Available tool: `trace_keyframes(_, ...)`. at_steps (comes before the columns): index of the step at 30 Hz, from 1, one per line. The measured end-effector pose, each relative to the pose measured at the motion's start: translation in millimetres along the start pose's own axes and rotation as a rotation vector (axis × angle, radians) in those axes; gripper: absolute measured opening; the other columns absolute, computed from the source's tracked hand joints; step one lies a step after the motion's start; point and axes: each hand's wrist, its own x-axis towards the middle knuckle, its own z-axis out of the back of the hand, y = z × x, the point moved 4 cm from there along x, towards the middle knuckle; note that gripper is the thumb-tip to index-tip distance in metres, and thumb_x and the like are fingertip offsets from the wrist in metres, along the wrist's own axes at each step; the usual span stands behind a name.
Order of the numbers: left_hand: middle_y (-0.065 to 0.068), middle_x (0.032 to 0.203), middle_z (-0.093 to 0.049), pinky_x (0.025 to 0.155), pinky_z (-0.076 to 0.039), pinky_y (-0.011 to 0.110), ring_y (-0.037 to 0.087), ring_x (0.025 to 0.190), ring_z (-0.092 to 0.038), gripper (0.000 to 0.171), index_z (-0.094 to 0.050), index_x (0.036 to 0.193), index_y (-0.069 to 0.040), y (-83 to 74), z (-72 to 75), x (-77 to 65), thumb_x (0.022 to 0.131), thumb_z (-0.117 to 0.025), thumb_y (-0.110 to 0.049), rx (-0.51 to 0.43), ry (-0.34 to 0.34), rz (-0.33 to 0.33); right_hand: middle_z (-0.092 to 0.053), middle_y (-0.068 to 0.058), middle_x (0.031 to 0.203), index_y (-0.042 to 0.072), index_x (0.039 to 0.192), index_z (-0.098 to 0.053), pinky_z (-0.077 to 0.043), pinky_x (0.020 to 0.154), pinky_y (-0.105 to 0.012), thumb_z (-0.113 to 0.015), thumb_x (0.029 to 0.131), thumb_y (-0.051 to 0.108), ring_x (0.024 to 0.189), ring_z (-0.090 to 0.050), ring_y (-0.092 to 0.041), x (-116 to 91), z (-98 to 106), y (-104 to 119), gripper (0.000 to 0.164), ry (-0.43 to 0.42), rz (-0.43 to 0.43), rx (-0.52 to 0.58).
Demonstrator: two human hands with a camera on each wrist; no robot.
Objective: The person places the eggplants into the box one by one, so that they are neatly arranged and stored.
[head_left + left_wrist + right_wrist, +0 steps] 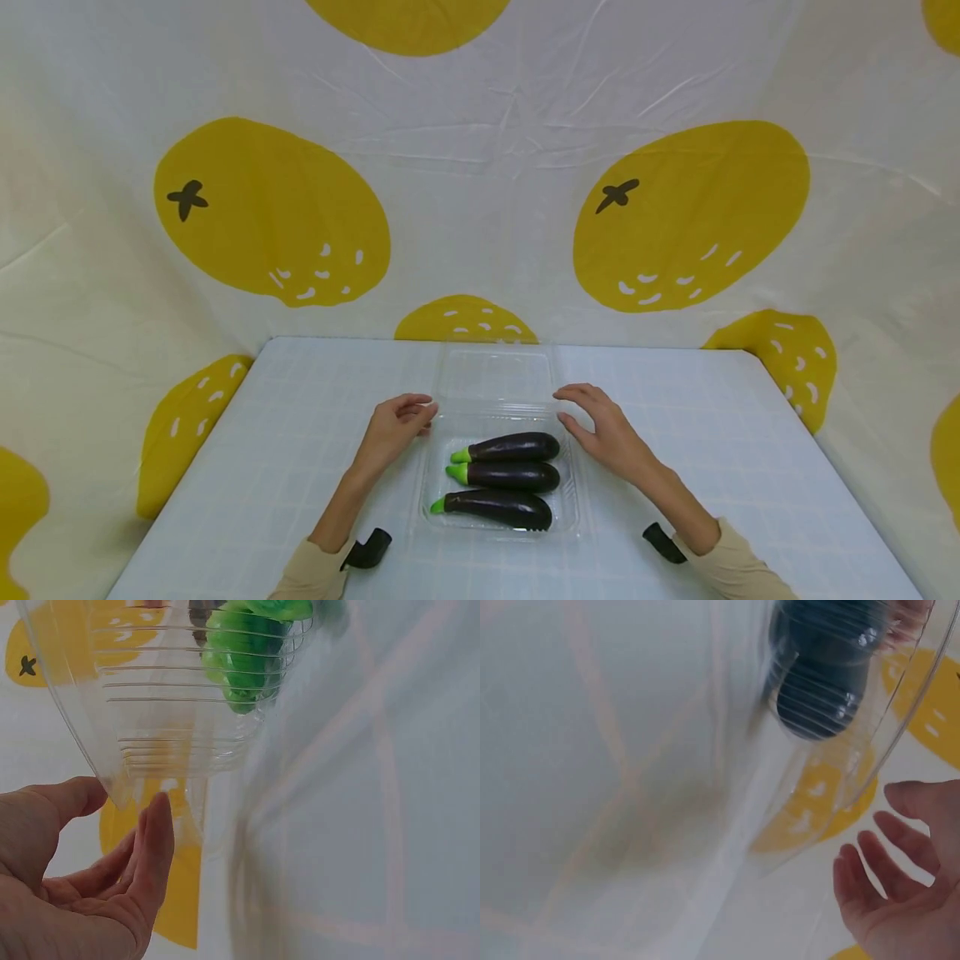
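A clear plastic clamshell box (424, 492) sits on the table with its lid (495, 373) folded back flat behind it. Three dark eggplants (513, 477) with green stem ends lie side by side in the base, stems to the left. My left hand (399, 425) is at the back left corner near the hinge; in the left wrist view its thumb (81, 796) reaches the rim corner, the other fingers straight below. On the opposite side, my right hand (606, 429) hovers by the back right corner, fingers loosely bent and spread, nothing between them.
A pale checked cloth covers the table (300, 417). Behind it hangs a white curtain (480, 225) printed with large yellow fruits, which also runs down both sides. Black wrist straps (369, 550) show beside the beige sleeves (311, 571).
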Motion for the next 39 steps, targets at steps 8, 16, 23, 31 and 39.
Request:
trace_keyframes(8, 0.01, 0.1, -0.074, 0.081, -0.06, 0.028, 0.02, 0.089, -0.072, 0.044, -0.068, 0.125, 0.003, 1.6, -4.6, 8.7, 0.096, -0.076, -0.029, 0.094, -0.019, -0.001, -0.061, -0.02, 0.129, -0.004, 0.13, -0.062, -0.055, 0.095, -0.056, -0.077, 0.091, 0.004, 0.116, -0.061, -0.036, 0, -5, -14, 0.043, -0.062, -0.086, 0.028)
trace_keyframes(16, 0.014, 0.101, -0.073, 0.077, -0.061, 0.026, 0.022, 0.087, -0.072, 0.043, -0.065, 0.127, 0.008, 4.1, -9.3, 17.8, 0.098, -0.073, -0.023, 0.025, -0.017, 0.003, -0.059, -0.024, 0.13, -0.005, 0.135, -0.057, -0.057, 0.09, -0.056, -0.075, 0.094, 0.007, 0.11, -0.065, -0.04, 1, -15, -27, 0.047, -0.081, -0.21, 0.097)
trace_keyframes(23, 0.021, 0.104, -0.073, 0.077, -0.061, 0.026, 0.025, 0.089, -0.073, 0.043, -0.062, 0.131, 0.009, 4.9, -8.9, 19.4, 0.098, -0.073, -0.016, -0.065, 0.003, -0.009, -0.059, -0.03, 0.132, -0.01, 0.136, -0.055, -0.058, 0.089, -0.054, -0.072, 0.096, 0.006, 0.105, -0.068, -0.044, 2, -22, -31, 0.046, -0.087, -0.303, 0.214)
trace_keyframes(31, 0.021, 0.105, -0.071, 0.075, -0.06, 0.022, 0.02, 0.087, -0.071, 0.041, -0.061, 0.131, 0.011, 4.0, -11.4, 19.9, 0.097, -0.073, -0.01, -0.124, 0.005, -0.022, -0.071, -0.022, 0.116, -0.01, 0.132, -0.059, -0.058, 0.09, -0.048, -0.073, 0.097, 0.011, 0.101, -0.07, -0.035, 2, -23, -33, 0.043, -0.077, -0.446, 0.228)
trace_keyframes(39, 0.02, 0.101, -0.071, 0.073, -0.061, 0.024, 0.014, 0.081, -0.07, 0.04, -0.058, 0.131, 0.014, 2.4, -11.7, 19.6, 0.096, -0.072, -0.002, -0.203, 0.012, -0.024, -0.072, -0.021, 0.112, -0.01, 0.132, -0.059, -0.059, 0.089, -0.039, -0.076, 0.094, 0.009, 0.099, -0.071, -0.035, 4, -19, -33, 0.046, -0.111, -0.473, 0.275)
